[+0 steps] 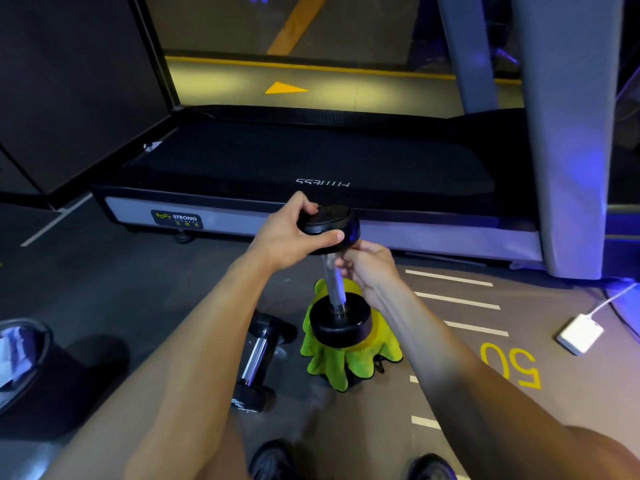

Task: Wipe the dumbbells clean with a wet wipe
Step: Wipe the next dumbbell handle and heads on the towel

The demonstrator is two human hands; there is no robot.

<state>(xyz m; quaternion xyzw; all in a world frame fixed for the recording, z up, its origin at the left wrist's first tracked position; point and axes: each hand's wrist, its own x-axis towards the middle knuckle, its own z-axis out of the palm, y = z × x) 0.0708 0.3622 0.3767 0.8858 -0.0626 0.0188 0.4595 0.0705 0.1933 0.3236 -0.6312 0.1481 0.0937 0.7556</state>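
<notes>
A black dumbbell [341, 325] with a chrome handle stands upright, its lower head resting on a yellow-green cloth [349, 363] on the floor. My left hand [294, 233] grips the rim of its upper head from the left. Just under that head, my right hand [369, 265] curls round the top of the handle; whether a wipe is inside it is hidden. A second dumbbell [258, 358] lies flat on the floor to the left of the cloth, untouched.
A black treadmill [311, 168] runs across the floor just beyond the hands. A grey padded pillar [575, 140] stands at the right. A white power adapter [580, 334] with its cable lies on the floor at right. My shoes [273, 460] are at the bottom edge.
</notes>
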